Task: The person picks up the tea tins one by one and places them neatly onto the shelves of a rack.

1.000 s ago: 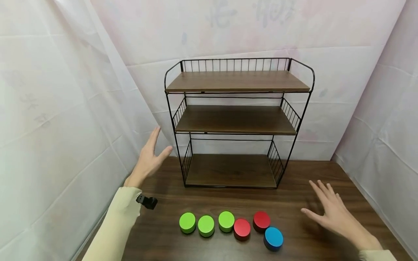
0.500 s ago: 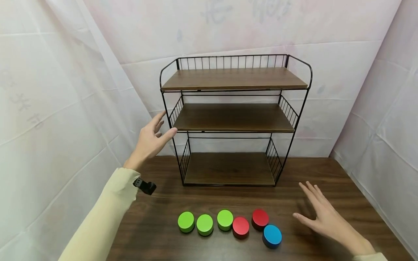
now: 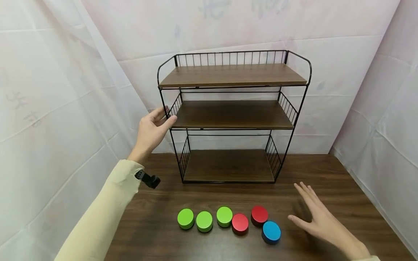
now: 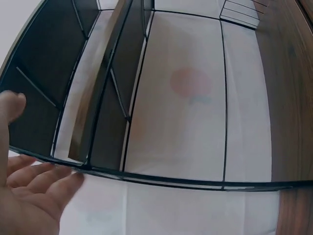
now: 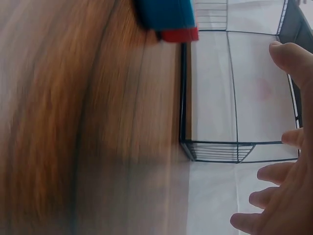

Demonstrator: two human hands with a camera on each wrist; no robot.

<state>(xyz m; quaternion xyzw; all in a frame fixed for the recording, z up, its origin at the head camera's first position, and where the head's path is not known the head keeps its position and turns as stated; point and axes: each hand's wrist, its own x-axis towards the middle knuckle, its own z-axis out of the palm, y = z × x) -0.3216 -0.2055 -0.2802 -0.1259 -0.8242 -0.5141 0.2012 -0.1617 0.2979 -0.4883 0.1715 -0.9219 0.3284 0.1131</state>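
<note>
A three-tier shelf rack [image 3: 233, 114] of brown boards in a black wire frame stands at the back of the table. My left hand [image 3: 151, 132] is at its left front post, level with the middle board. In the left wrist view, the fingertips [image 4: 68, 183] lie right at the post from outside, while the thumb [image 4: 14, 105] is spread away from them. Low over the table at the right, my right hand [image 3: 321, 221] holds nothing, its fingers spread. Nearest to it is a blue round disc [image 3: 271, 232], left of the hand.
Left of the blue disc are two red discs [image 3: 240, 223] and three green discs [image 3: 185, 218], in a loose row on the dark wooden table [image 3: 209, 250]. White cloth [image 3: 65, 108] hangs at the left, back and right. A black strap [image 3: 147, 178] sits on my left wrist.
My left hand has moved up and right to the rack's left post. My right hand has shifted a little left. The view has tilted slightly; the discs have stayed put.
</note>
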